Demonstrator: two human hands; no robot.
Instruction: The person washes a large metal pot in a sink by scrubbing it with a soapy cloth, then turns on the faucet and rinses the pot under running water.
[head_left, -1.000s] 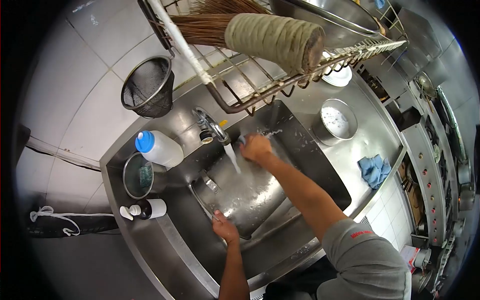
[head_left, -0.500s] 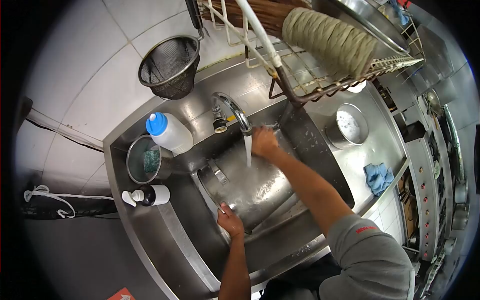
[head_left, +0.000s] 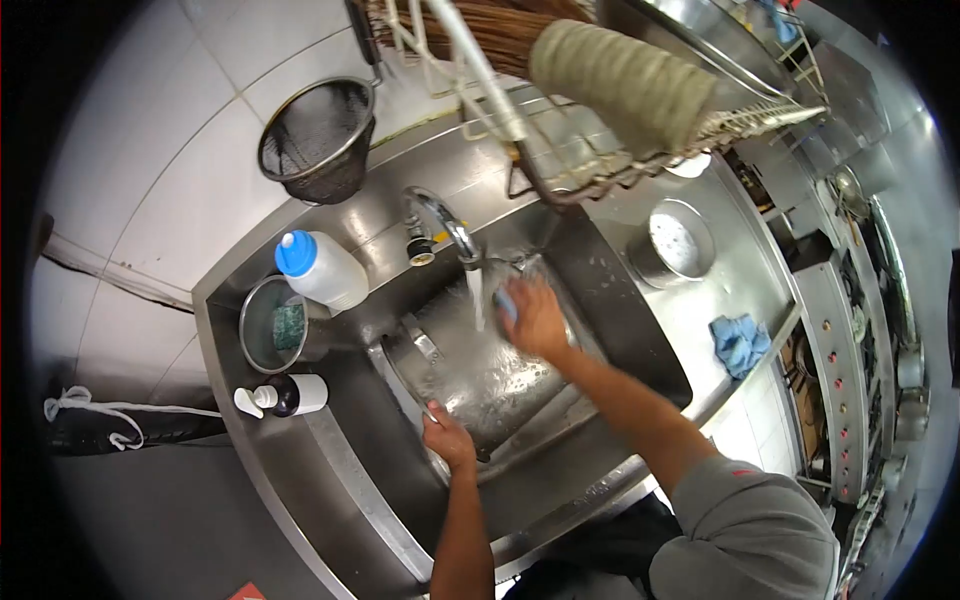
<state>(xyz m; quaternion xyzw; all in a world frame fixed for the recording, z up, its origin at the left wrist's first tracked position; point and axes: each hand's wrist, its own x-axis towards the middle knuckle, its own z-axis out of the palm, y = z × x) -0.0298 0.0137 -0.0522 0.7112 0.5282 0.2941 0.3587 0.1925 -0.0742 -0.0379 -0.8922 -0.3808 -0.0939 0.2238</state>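
Note:
A large metal pot (head_left: 475, 375) lies on its side in the steel sink, its rim and a handle toward the lower left. My left hand (head_left: 449, 440) grips the pot's rim, thumb over the edge. Against the pot's upper side, right of the running water, my right hand (head_left: 535, 318) is closed around a blue sponge (head_left: 506, 303), of which only a part shows. Water pours from the curved faucet (head_left: 443, 222) onto the pot.
Left of the sink stand a blue-capped bottle (head_left: 322, 271), a metal bowl (head_left: 262, 338) with a green scouring pad, and a pump bottle (head_left: 298, 395). A small pot (head_left: 672, 243) and blue cloth (head_left: 739, 344) lie right. A wire rack (head_left: 590, 180) and strainer (head_left: 318, 140) hang above.
My right hand, with the sponge, has moved down and right over the pot's side, away from the faucet. My left hand stays on the rim. The camera view has shifted a little.

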